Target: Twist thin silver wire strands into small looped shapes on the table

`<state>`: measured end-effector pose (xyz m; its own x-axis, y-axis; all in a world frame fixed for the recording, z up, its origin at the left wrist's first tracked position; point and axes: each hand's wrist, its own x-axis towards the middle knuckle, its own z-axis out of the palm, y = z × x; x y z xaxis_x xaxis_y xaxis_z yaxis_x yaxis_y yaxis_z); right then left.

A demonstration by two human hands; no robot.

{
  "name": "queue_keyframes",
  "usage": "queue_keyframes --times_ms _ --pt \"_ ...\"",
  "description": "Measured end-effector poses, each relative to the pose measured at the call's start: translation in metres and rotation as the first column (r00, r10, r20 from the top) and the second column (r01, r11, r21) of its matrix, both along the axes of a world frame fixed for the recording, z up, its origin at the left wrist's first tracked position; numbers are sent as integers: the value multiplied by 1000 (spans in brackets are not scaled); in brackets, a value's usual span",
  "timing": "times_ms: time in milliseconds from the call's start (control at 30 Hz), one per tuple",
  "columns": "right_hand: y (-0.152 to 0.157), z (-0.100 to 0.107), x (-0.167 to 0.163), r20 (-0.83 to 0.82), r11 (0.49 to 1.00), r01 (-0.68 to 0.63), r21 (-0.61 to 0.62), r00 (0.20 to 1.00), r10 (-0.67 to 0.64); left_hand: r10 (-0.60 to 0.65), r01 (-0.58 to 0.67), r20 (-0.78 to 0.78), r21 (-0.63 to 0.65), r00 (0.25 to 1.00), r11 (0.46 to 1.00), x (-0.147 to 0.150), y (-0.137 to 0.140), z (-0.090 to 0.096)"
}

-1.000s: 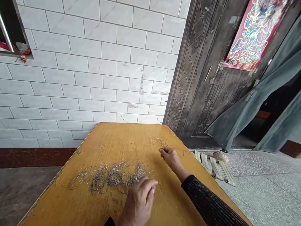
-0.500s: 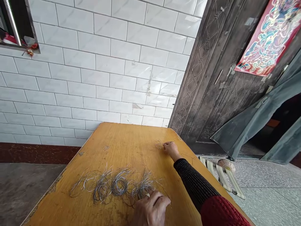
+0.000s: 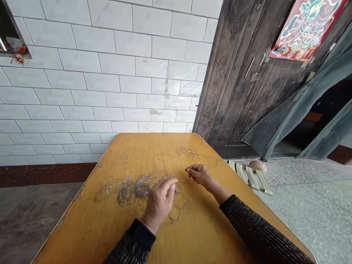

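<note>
Tangled coils of thin silvery wire (image 3: 141, 187) lie in a row across the wooden table (image 3: 115, 227). My left hand (image 3: 161, 200), slightly blurred, is over the right end of this row, its fingers closed in a pinch and partly covering the coils there. Just below its fingers shows a curved wire loop (image 3: 175, 216); whether it hangs from the hand or lies on the table I cannot tell. To the right, my right hand (image 3: 198, 174) has thumb and fingertips pressed together; anything between them is too small to see. Beyond it lie loose thin wire loops (image 3: 187, 151).
A few fine wire bits (image 3: 125, 158) lie at the far left of the table. White tiled wall (image 3: 123, 84) stands behind it. On the right are a dark carved door (image 3: 233, 91), a grey curtain (image 3: 286, 117) and a low strapped seat (image 3: 251, 176).
My right hand has come back from the far right wire loops, where more wire now lies. My left hand has lifted from the near coils and shifted left and away from me. The view has shifted.
</note>
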<state>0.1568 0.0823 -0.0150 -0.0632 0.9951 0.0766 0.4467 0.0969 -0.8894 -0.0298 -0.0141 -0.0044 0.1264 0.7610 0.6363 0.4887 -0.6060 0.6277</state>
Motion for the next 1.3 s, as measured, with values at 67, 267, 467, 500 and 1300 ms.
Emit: queue_keyframes --times_ms 67,267,467,500,1300 --pt "-16 -4 -2 4 999 -18 31 1000 18 86 -81 148 -40 985 996 -10 8 4" --pt "-36 -15 -2 135 969 -41 245 991 8 226 -210 223 -93 948 973 -25 25 0" --pt "-41 -15 -1 321 932 -191 309 943 87 235 -236 74 16 969 971 -25 28 -7" --pt "-41 -15 -2 344 928 -212 306 934 100 232 -234 49 34 972 972 -24 28 -8" --pt "-39 -11 6 -226 956 -282 87 929 294 203 -200 -16 100 979 975 -20 25 -18"
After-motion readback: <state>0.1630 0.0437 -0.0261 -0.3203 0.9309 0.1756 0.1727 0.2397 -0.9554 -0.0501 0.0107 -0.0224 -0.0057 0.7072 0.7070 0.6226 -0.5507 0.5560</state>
